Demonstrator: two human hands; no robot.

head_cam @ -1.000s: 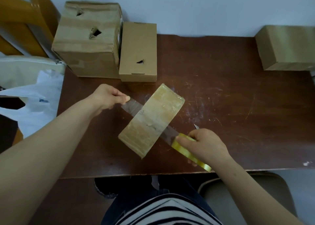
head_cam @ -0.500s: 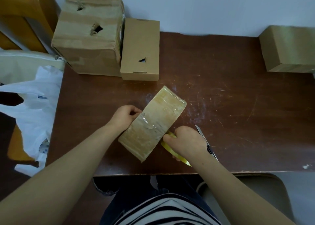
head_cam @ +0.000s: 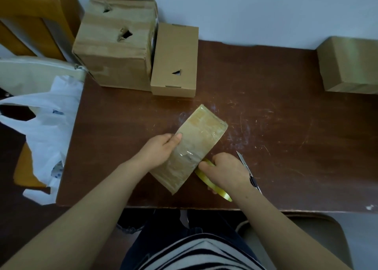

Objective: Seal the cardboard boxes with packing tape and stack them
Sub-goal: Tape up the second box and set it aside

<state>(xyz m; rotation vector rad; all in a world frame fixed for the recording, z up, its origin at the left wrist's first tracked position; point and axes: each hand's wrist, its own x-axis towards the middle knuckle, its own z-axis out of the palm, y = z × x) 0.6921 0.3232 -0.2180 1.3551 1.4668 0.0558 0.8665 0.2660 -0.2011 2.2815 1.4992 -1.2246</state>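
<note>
A small cardboard box [head_cam: 196, 139], glossy with clear tape, lies at a slant on the brown table [head_cam: 286, 126] near its front edge. My left hand [head_cam: 159, 149] grips the box's left side, thumb on the top face over a clear tape strip. My right hand [head_cam: 225, 171] holds the yellow tape roll [head_cam: 216, 186] against the box's right side. A box cutter [head_cam: 248, 168] lies just right of that hand, its blade pointing away from me.
A large taped box [head_cam: 114, 44] and a flat box [head_cam: 176, 59] stand at the back left against the wall. Another box [head_cam: 351, 63] sits at the back right. A white plastic bag [head_cam: 47, 114] and a wooden chair [head_cam: 32, 20] are off the table's left edge.
My left hand came in from holding a stretched tape end to the box's left side. My right hand brought the roll up against the box's right side. The cutter now shows on the table.
</note>
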